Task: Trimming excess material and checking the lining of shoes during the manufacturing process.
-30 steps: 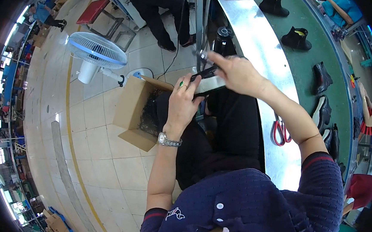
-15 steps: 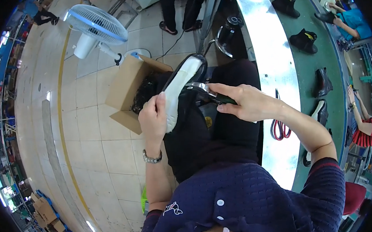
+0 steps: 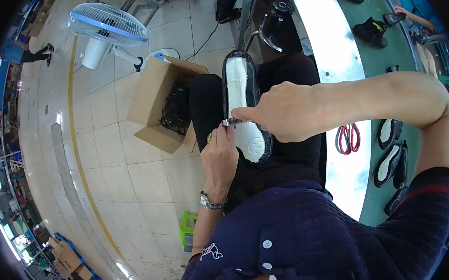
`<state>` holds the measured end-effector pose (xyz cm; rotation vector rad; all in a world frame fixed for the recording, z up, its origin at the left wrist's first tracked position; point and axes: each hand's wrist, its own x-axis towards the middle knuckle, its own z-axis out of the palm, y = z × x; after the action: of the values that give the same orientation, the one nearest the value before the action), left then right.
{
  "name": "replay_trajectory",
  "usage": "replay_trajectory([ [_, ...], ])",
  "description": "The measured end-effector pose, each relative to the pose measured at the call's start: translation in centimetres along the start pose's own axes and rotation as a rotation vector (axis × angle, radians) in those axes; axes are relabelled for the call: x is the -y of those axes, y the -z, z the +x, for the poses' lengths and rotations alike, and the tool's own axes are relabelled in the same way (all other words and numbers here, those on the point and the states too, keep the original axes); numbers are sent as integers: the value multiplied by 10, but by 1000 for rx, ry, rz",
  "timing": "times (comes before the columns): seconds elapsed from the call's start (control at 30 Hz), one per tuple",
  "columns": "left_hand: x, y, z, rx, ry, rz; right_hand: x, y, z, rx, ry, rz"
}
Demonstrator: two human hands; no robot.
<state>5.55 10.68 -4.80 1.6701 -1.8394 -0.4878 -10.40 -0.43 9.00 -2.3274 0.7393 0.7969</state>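
A black shoe (image 3: pixel 245 144) lies sole-up on my lap, its white insole board facing me and its black upper folded in around the rim. My right hand (image 3: pixel 289 113) reaches across it, closed on a hand tool with a silver metal head (image 3: pixel 231 122) that looks like pincers. The tool's handle is hidden by the hand. The metal head rests at the shoe's left edge, around its middle. My left hand (image 3: pixel 219 152) grips that same edge with its fingertips, right beside the tool's head.
An open cardboard box (image 3: pixel 151 106) holding black material stands left of my knees. Beyond it is a white fan (image 3: pixel 107 28). On my right, a metal bench edge (image 3: pixel 338 70) carries red-handled scissors (image 3: pixel 348 138). A green belt (image 3: pixel 378 106) bears several black shoes.
The shoe has turned more upright and shifted right. My left hand has moved from its board to its left edge. My right hand has brought the tool across the shoe to that edge.
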Motion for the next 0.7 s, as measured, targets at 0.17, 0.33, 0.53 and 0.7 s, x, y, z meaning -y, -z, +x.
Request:
replay_trajectory([
  [0.17,15,-7,3,341,614,-1220,-27,-42,-13,-149,2,176],
  [0.33,26,-37,34,557,862,-1950,-25,-58,-18,-260,35,268],
  [0.53,3,-39,35,402,818,-1747,-21,-62,-31,-276,-3,381],
  [0.7,25,-43,36,470,826,-1670,-11,10,-36,-432,121,-34],
])
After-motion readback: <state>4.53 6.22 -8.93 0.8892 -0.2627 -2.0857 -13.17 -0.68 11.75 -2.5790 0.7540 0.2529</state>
